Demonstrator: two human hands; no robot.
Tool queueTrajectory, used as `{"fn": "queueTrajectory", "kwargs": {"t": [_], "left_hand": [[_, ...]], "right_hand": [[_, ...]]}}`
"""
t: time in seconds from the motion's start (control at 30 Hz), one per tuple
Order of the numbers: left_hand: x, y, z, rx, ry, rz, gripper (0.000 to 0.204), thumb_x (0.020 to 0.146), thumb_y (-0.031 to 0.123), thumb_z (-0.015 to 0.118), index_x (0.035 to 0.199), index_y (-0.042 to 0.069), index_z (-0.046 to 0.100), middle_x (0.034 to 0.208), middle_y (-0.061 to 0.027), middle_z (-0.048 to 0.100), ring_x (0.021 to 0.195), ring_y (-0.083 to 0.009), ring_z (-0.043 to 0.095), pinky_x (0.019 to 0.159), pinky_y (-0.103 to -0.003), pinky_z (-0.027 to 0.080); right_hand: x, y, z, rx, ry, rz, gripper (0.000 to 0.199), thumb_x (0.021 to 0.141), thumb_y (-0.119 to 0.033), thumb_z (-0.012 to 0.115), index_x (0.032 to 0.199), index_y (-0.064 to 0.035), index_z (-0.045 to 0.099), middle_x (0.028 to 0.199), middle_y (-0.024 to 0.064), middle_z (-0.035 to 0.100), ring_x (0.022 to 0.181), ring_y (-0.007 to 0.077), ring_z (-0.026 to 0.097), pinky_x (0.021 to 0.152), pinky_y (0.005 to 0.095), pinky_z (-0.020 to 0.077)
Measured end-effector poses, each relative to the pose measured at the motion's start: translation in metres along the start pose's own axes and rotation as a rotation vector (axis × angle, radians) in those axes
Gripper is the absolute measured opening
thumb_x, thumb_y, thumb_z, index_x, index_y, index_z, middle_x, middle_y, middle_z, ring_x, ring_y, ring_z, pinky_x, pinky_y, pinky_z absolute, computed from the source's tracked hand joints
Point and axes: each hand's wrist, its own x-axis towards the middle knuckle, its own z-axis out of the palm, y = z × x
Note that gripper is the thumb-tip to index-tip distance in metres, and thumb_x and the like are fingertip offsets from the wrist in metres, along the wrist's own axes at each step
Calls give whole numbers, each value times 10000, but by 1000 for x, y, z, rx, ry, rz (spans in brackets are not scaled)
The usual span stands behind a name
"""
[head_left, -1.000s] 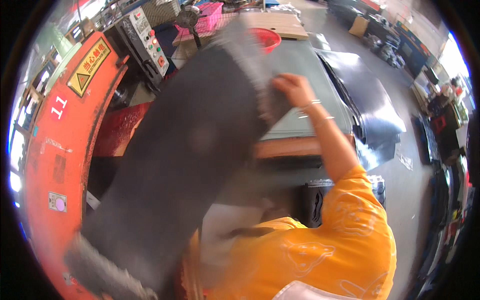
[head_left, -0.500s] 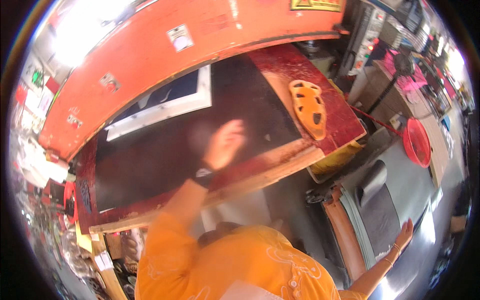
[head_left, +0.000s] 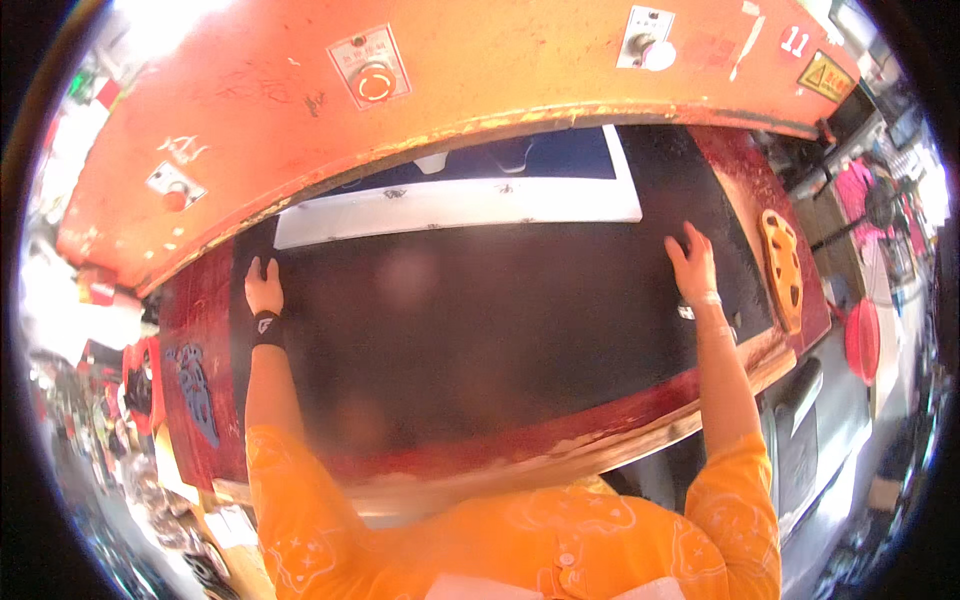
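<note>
A white-edged frame [head_left: 455, 212] with a dark blue inside lies at the back of a black sheet [head_left: 480, 330], partly under the orange machine. My left hand [head_left: 264, 288] is just short of the frame's left front corner, fingers apart and holding nothing. On the other side my right hand [head_left: 695, 265] is over the sheet, close to the frame's right front corner. Its thumb and fingers are apart, with nothing between them. Neither hand touches the frame as far as I can see.
Across the back stands an orange machine housing [head_left: 500, 85] with a red push button [head_left: 375, 84]. A red board [head_left: 680, 395] carries the black sheet. On its right lies a yellow sole-shaped piece with holes [head_left: 782, 270]; on its left, a dark cut-out piece [head_left: 195, 395]. A red basket [head_left: 862, 342] is at far right.
My view has swung toward the machine. My right hand has come from the stacked sheets at the right to above the black sheet. My left hand has moved to the sheet's left side.
</note>
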Motion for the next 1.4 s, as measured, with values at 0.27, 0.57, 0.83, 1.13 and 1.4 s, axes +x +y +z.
{"fn": "queueTrajectory", "kwargs": {"t": [0.27,0.57,0.83,1.13,1.4], "left_hand": [[51,23,43,201,-104,108,522,843,438,591,1137,7,619,1045,-265,616,974,-384,602,832,-429,473],[51,22,36,147,-170,72,516,840,418,604,1114,-18,621,1073,-237,626,1016,-349,608,873,-392,469],[2,17,-9,20,-290,68,385,884,231,596,1146,-52,582,1020,-157,669,913,-154,607,824,-290,455],[-135,44,-99,-91,-351,-176,472,891,234,613,1215,-96,521,1155,-164,613,1013,-168,578,888,-290,433],[-234,64,-149,31,-329,-178,420,873,203,628,1242,17,555,825,-12,495,689,-98,421,634,-257,385]], "right_hand": [[54,-38,84,-259,3,43,499,804,-438,582,1153,-81,615,1111,231,582,1067,412,527,909,486,426],[54,-39,86,-145,48,121,471,802,-374,590,1105,-15,623,1024,284,601,987,399,570,902,443,439],[18,-47,49,-156,45,79,420,802,-300,609,1084,11,626,969,288,606,943,397,579,867,432,448],[-61,-20,-16,-195,10,128,384,794,-247,621,1108,-27,630,875,209,587,821,333,582,763,390,465],[-105,12,-47,-202,-19,146,376,800,-180,593,1146,-32,601,934,224,556,923,361,532,849,418,425]]}}
